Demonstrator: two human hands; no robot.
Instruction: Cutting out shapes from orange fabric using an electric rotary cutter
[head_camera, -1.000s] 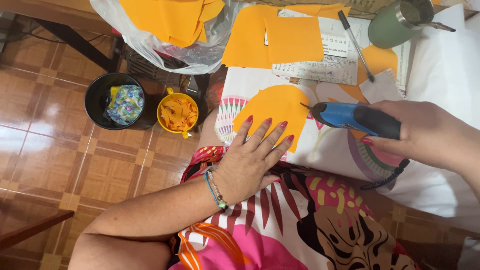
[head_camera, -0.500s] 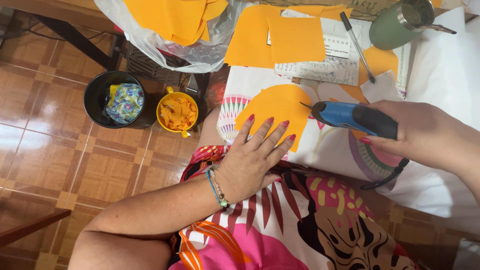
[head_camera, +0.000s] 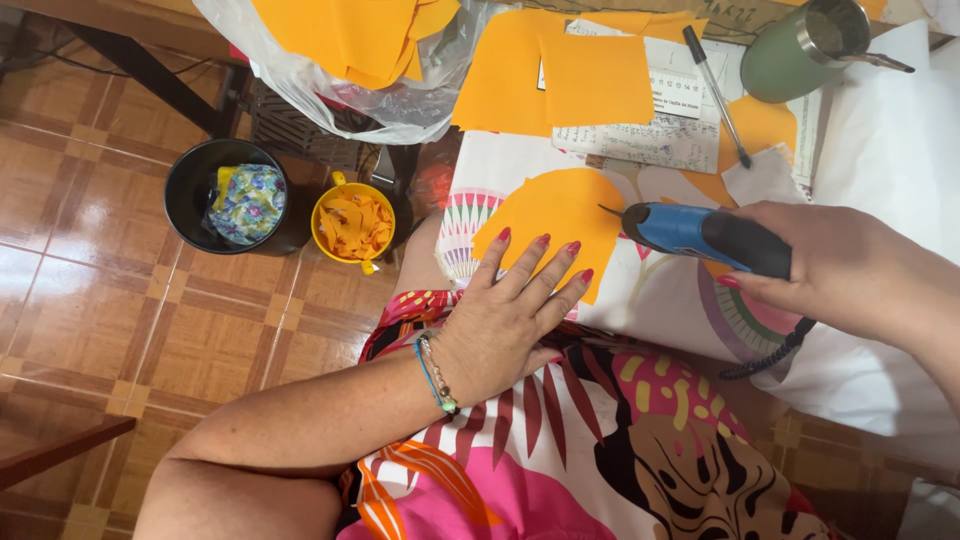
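My left hand (head_camera: 508, 312) lies flat, fingers spread, pressing the lower edge of an orange foam piece (head_camera: 562, 212) with a rounded top, which rests on a patterned cloth over my lap. My right hand (head_camera: 838, 267) grips a blue and black hand-held tool (head_camera: 700, 236) with a thin metal tip. The tip touches the right edge of the orange piece. A coiled black cord (head_camera: 772, 357) hangs from the tool.
Orange sheets (head_camera: 560, 72) and a written paper (head_camera: 668, 138) with a pen (head_camera: 715, 92) lie on the table, beside a green metal cup (head_camera: 800, 50). A plastic bag of orange sheets (head_camera: 350, 55), a black bucket (head_camera: 190, 190) and a yellow cup of orange scraps (head_camera: 352, 225) stand at the left on the tiled floor.
None of the hands or the tool has visibly shifted; the tool tip stays at the orange piece's right edge.
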